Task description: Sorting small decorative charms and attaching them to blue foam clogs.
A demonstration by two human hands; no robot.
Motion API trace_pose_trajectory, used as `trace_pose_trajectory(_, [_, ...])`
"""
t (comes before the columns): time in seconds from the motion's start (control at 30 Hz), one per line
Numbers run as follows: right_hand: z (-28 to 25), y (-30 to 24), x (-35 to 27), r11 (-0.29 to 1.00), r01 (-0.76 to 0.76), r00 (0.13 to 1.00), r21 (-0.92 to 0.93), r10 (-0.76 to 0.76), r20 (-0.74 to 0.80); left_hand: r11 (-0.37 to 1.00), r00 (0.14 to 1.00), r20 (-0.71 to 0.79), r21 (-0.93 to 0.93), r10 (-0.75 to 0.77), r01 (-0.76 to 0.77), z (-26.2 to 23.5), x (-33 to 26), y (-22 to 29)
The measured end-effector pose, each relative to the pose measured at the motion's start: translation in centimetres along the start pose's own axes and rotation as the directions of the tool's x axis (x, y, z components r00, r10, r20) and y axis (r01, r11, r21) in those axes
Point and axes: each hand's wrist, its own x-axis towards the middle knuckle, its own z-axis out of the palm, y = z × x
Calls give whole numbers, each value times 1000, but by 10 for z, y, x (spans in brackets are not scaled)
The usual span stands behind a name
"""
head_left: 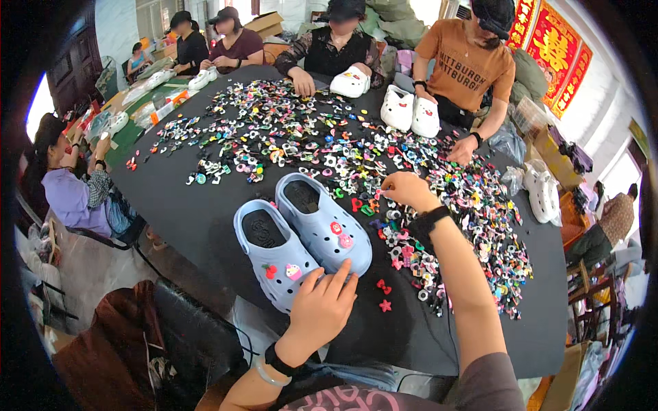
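A pair of light blue clogs stands on the black table in front of me: the left clog (273, 257) carries a cherry charm (270, 271) and a cupcake charm (293, 272); the right clog (322, 222) has red and pink charms (345, 240) on its toe. My left hand (322, 305) rests with fingers stretched out against the toes of both clogs. Over the near edge of a wide heap of colourful shoe charms (473, 226), my right hand (410, 192) has its fingertips pinched together; anything between them is too small to make out.
A red bow charm (382, 285) and a star charm (386, 306) lie apart near the clogs. Across the table (205, 212), people sort charms beside white clogs (411, 113). A black chair (199, 335) stands at lower left. White clogs (541, 192) sit at the right edge.
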Motion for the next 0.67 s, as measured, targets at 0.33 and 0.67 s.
trace_pose_trajectory(0.33, [30, -3, 25, 987, -117, 993, -114, 117, -6, 999, 999, -12, 16, 34, -34, 7, -5, -3])
trace_pose_trajectory(0.67, [34, 17, -2, 929, 57, 990, 366, -4, -144, 999, 998, -36, 16, 43, -43, 13, -10, -3])
